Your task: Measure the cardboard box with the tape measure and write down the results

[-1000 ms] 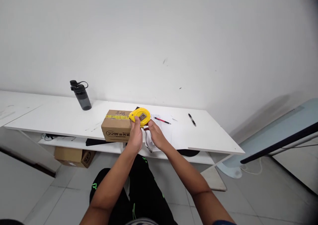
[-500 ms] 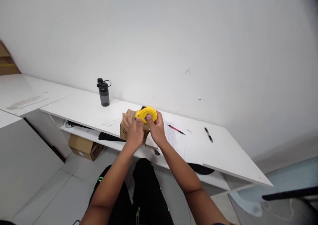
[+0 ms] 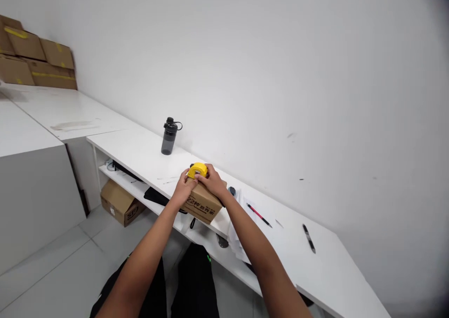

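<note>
A small brown cardboard box (image 3: 203, 205) with black print sits on the white table (image 3: 140, 152). On top of it rests a yellow tape measure (image 3: 197, 169). My right hand (image 3: 212, 182) is curled over the tape measure's right side and grips it. My left hand (image 3: 184, 188) is closed against the tape measure's left side and the box's top edge. A dark strap hangs below the box at the table's front edge.
A dark water bottle (image 3: 170, 136) stands near the wall. A red pen (image 3: 258, 215) lies on papers (image 3: 242, 210) and a black pen (image 3: 309, 238) lies further right. Cardboard boxes (image 3: 35, 58) are stacked far left; another box (image 3: 121, 202) sits on the floor under the shelf.
The tape measure has come down from in front of the box onto its top, with both hands following. My view has swung left, revealing the stacked boxes.
</note>
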Motion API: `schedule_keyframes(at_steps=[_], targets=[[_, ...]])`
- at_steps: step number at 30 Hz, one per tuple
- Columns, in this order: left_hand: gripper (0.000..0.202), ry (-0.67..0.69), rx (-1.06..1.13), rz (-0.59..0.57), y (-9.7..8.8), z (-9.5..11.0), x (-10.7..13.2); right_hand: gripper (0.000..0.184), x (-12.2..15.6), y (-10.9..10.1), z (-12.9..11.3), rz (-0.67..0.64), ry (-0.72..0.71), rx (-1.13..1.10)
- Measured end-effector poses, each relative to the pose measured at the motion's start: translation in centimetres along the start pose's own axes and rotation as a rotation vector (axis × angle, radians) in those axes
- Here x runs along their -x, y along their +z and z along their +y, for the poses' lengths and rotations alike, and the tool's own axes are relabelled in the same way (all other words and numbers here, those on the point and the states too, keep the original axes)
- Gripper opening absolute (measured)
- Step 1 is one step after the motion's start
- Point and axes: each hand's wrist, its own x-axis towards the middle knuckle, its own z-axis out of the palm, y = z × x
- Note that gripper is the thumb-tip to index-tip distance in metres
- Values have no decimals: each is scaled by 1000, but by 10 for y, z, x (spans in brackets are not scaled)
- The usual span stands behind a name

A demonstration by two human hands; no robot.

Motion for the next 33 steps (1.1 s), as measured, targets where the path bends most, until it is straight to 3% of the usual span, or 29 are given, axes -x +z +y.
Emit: schedule_keyframes(at_steps=[6, 12, 17, 21, 27, 29, 33], targets=[[54, 53, -59, 45, -1, 3, 2, 57, 3, -11, -7, -82, -131, 138], [54, -11, -99, 90, 1, -1, -6, 62, 24, -61, 3, -215, -79, 165], [55, -9, -106, 85, 2, -2, -7, 60, 74, -109, 39, -124, 53, 105], [54, -6, -106, 81, 2, 0, -7, 59, 105, -127, 57, -41, 135, 63], [53, 5, -109, 83, 3, 4, -5, 66, 98, -115, 52, 35, 172, -119], [53, 4, -125, 87, 3, 4, -5, 66, 83, -102, 44, 41, 146, -144], [54, -7, -149, 75, 3, 5, -4, 64, 44, -64, 19, -16, 34, 55]])
